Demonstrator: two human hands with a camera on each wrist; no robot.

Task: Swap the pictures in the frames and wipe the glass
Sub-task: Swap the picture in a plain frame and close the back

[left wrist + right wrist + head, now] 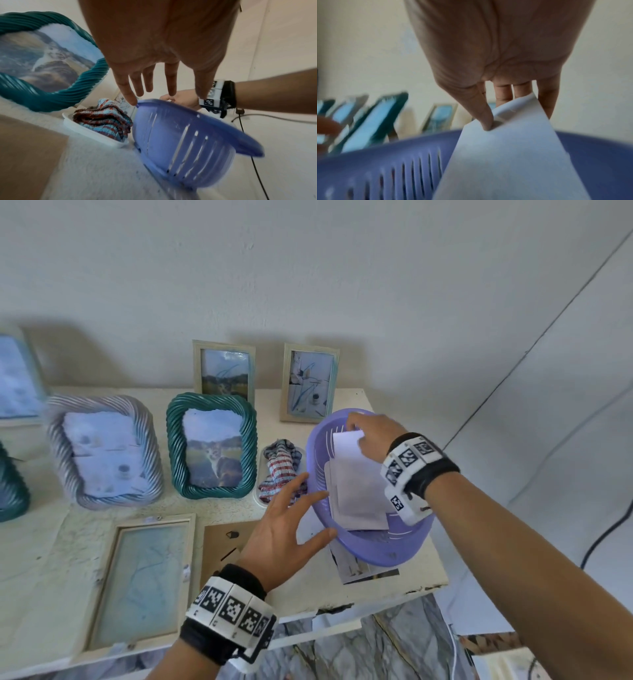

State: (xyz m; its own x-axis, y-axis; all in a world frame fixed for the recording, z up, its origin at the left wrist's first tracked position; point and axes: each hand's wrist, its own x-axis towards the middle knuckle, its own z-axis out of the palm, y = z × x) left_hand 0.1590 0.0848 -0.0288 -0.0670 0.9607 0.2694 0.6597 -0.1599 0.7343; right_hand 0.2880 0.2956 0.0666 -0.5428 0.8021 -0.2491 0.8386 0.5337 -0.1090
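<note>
Thin white paper print (347, 445), blank back up, pinched at its top edge between thumb and fingers of the right hand (371, 433), lifted partly out of the tilted lilac slotted plastic basket (376, 546). In the right wrist view the sheet bows under the thumb: light, floppy, likely to crease if squeezed mid-sheet, probably smudged easily on the glossy side. Best held by an edge or corner, as here, face kept off the fingers. More white sheets (359, 501) lying loose in the basket below, overlapping; slippery against one another, so two could come up together.

Left hand (287, 529) spread wide, fingers straight, gripping nothing, a fingertip just touching the basket rim in the left wrist view; probably steadying it.

Emptied pale wooden frame (144, 580) flat on the cream tabletop (394, 583), its bluish streaked glass facing up: stiff, breakable, better handled by the wooden border. Brown backing board (222, 546) flat just beside it. Red-and-blue striped cloth (281, 470) bunched in a small white tray (96, 135) beside the basket: soft, ready for wiping. A loose printed photo (356, 570) partly under the basket. Teal twisted-rope frame (212, 446) propped behind, holding a landscape photo.
</note>
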